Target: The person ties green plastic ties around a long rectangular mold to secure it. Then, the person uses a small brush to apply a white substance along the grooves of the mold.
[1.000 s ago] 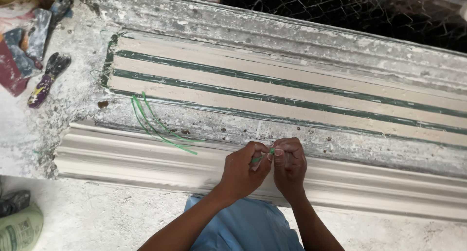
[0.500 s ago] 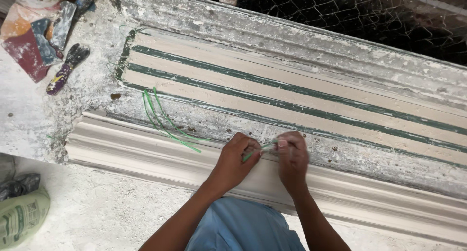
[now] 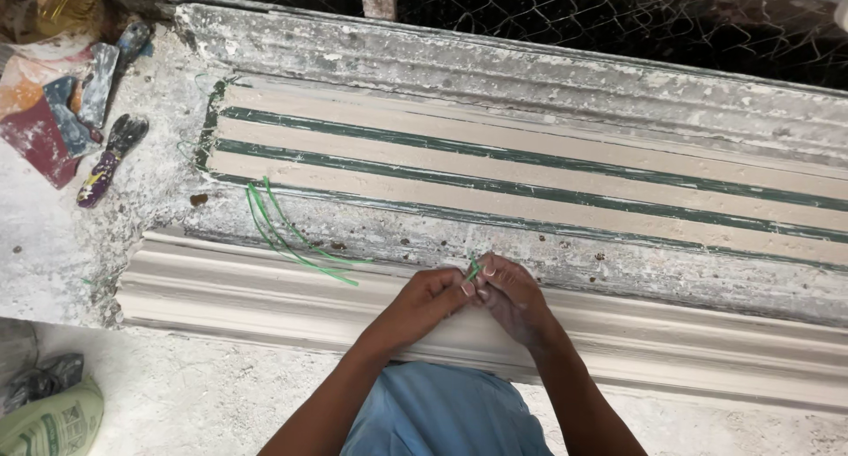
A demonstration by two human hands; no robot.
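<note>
- Left hand [image 3: 422, 299] and right hand [image 3: 511, 295] meet over the white moulding [image 3: 265, 284], fingers of both pinched shut on a short green strip [image 3: 474, 268].
- Strip pokes up between the fingertips, both hands equally near.
- Loose green strips [image 3: 287, 235] lie left of the hands, closer to the left hand.

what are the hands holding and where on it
Both hands, left hand and right hand, pinch a thin green strand between their fingertips; only a short bit shows above the grip, so which part they hold cannot be told.
</note>
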